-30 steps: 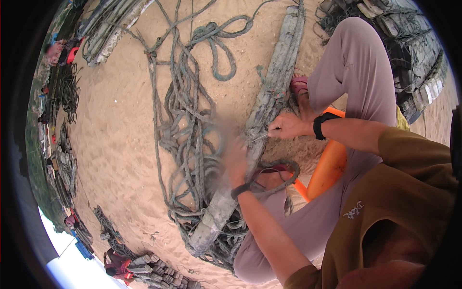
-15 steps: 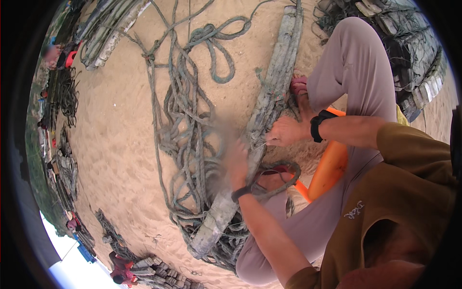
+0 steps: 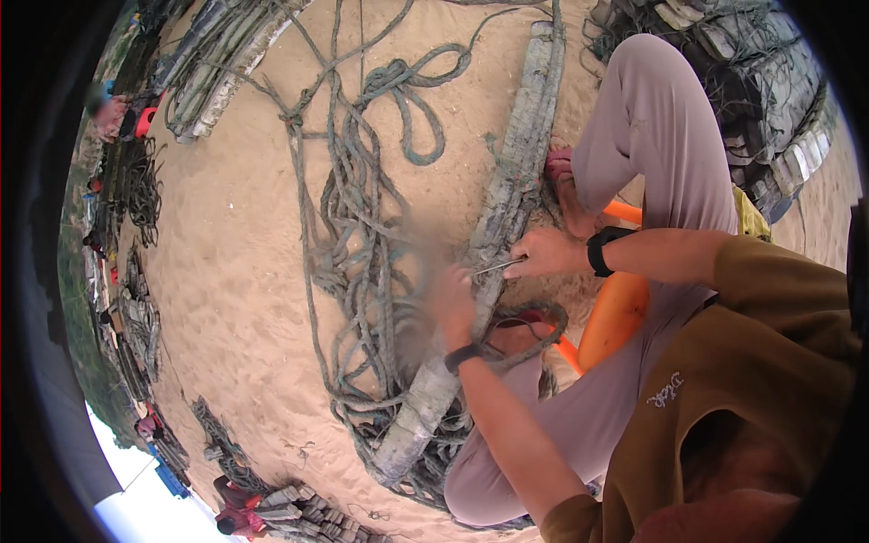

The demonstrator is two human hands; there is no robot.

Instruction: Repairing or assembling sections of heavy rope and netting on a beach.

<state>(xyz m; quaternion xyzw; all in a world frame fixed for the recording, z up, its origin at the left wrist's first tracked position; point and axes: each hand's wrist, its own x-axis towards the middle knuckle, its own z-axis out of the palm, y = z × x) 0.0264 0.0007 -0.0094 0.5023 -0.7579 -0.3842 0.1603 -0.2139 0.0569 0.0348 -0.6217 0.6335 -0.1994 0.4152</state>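
A long bundle of weathered grey-white slabs [image 3: 520, 149], tied along its length, lies slantwise on the sand before me. Over its middle, my right hand [image 3: 549, 252] is closed on one end of a thin, straight, greyish piece [image 3: 498, 267]; whether this is a blade or a taut cord I cannot tell. My left hand [image 3: 455, 308] is at the bundle's left side, close to the thin piece's other end. Blur hides its fingers. A tangled heap of grey-green rope [image 3: 353, 213] lies left of the bundle and partly under its near end.
An orange plastic seat [image 3: 617, 317] shows beneath me, with a rope loop [image 3: 557, 330] by my foot. More slabs and netting are piled at upper right [image 3: 769, 100] and upper left [image 3: 226, 90]. A person in red [image 3: 237, 511] is by stacked slabs at lower left.
The thin straight piece now shows longer between my hands, with the right hand slightly further right. The whole view has shifted a little.
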